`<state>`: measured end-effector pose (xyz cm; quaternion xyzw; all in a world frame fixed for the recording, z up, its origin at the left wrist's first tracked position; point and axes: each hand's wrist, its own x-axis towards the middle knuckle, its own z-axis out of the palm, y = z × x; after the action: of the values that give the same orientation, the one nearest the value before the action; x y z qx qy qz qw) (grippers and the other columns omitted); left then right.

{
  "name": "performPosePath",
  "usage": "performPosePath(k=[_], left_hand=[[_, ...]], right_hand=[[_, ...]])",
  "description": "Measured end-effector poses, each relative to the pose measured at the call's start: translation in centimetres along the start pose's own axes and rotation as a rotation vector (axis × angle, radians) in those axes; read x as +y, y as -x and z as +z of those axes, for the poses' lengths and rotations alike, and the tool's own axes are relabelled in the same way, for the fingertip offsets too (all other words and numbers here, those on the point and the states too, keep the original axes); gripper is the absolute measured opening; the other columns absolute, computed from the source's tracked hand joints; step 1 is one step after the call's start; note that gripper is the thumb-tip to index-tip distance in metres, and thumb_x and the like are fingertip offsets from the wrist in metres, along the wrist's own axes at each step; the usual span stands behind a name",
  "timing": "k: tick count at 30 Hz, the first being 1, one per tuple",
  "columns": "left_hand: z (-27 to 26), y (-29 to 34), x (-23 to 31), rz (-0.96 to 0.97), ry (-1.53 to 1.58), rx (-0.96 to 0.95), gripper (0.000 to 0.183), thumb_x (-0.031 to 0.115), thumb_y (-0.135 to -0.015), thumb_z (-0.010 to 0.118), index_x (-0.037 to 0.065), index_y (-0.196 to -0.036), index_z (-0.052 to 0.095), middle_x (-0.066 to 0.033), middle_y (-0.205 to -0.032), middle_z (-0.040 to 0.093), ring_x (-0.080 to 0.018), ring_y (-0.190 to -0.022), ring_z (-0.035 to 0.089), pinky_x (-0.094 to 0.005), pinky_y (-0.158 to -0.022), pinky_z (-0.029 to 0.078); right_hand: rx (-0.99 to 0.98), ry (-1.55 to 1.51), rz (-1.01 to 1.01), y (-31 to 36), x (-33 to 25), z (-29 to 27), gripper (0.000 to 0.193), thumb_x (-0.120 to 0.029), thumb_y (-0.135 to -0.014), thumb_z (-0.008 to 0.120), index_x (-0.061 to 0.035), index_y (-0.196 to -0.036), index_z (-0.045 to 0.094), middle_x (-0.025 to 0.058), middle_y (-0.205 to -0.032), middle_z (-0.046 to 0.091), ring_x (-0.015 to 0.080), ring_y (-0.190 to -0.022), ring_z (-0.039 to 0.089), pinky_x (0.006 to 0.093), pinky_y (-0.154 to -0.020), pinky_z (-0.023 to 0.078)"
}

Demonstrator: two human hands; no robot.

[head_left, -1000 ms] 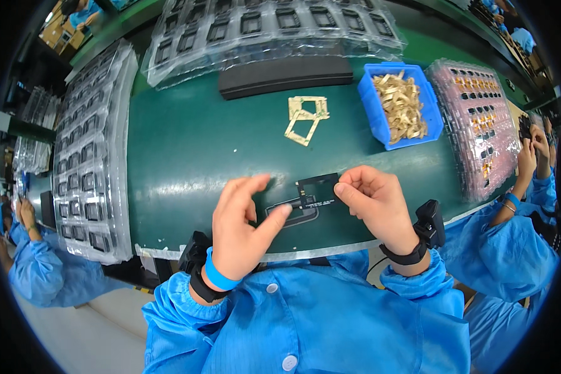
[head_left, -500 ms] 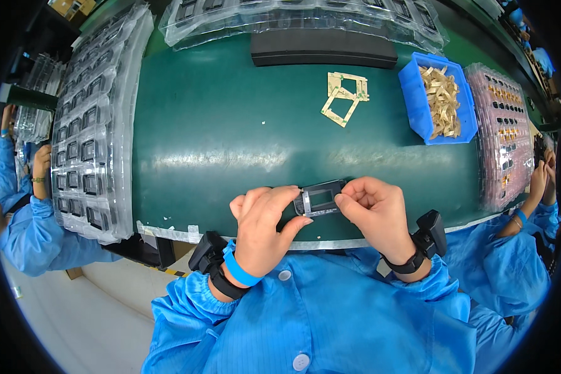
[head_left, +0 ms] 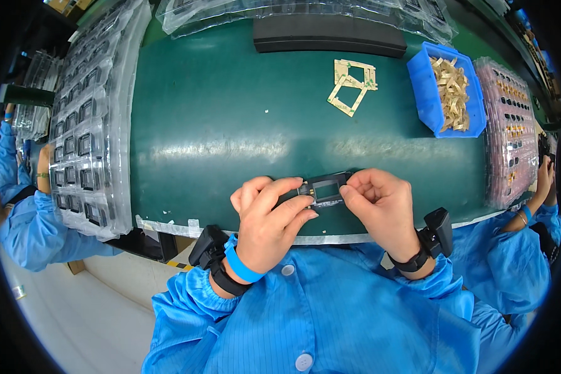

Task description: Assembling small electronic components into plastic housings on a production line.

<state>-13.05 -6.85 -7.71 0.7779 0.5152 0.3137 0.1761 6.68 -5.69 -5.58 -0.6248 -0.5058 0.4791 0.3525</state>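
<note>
Between my hands, close to the table's front edge, is a small black plastic housing (head_left: 328, 189) with a rectangular window. My left hand (head_left: 269, 209) grips its left end between thumb and fingers, covering that end. At the other end, my right hand (head_left: 383, 202) pinches the housing's edge with thumb and forefinger, its other fingers curled. Whether a thin piece is also between those right fingertips cannot be made out. Farther off on the green table (head_left: 218, 106) lie cream-coloured adhesive frames (head_left: 349, 96), partly overlapping.
A blue bin (head_left: 427, 100) of tan strips stands at the right, beside stacked pinkish trays (head_left: 508, 131) of small parts. Clear trays (head_left: 84, 143) with black housings line the left. A long black box (head_left: 330, 36) lies at the back. Co-workers sit on both sides.
My left fingers have closed in farther over the housing's left end, and the housing sits slightly farther right. My right hand keeps its pinch, shifted a little right.
</note>
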Motion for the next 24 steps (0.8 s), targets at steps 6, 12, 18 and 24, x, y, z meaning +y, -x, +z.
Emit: performPosePath(k=[6,12,18,24], left_hand=[[-0.01,-0.03,-0.03,0.012,-0.011,-0.004,0.026,0.018,-0.064,0.083,0.013,-0.088,0.074,-0.0006,-0.109,0.066,-0.0250,-0.098,0.051,-0.0373,-0.085,0.035],[0.07,0.11,0.13,0.004,-0.013,-0.004,0.026,0.018,-0.065,0.083,0.013,-0.089,0.074,-0.0010,-0.109,0.066,-0.0256,-0.097,0.051,-0.0377,-0.085,0.036],[0.15,0.23,0.16,0.008,-0.005,-0.005,0.026,0.017,-0.066,0.083,0.013,-0.090,0.075,-0.0019,-0.109,0.066,-0.0257,-0.097,0.051,-0.0376,-0.085,0.036],[0.41,0.29,0.04,0.029,0.006,0.015,0.026,0.018,-0.068,0.082,0.013,-0.092,0.074,-0.0011,-0.112,0.065,-0.0220,-0.097,0.051,-0.0368,-0.087,0.031]], right_hand=[[0.008,0.005,-0.004,0.00,-0.21,0.03,0.009,-0.003,-0.083,0.071,0.0036,-0.082,0.066,0.0036,-0.068,0.064,0.0053,-0.058,0.059,0.0210,-0.052,0.047],[0.019,0.020,-0.005,0.13,0.14,0.05,0.008,-0.003,-0.083,0.071,0.0031,-0.081,0.066,0.0036,-0.068,0.064,0.0049,-0.058,0.058,0.0208,-0.051,0.046],[0.020,0.016,-0.016,0.20,0.08,0.00,0.009,-0.004,-0.083,0.071,0.0029,-0.080,0.065,0.0033,-0.067,0.063,0.0049,-0.057,0.058,0.0207,-0.050,0.046],[0.040,0.027,-0.054,0.17,0.16,0.11,0.009,-0.003,-0.083,0.071,0.0032,-0.081,0.065,0.0041,-0.068,0.064,0.0060,-0.057,0.059,0.0210,-0.050,0.046]])
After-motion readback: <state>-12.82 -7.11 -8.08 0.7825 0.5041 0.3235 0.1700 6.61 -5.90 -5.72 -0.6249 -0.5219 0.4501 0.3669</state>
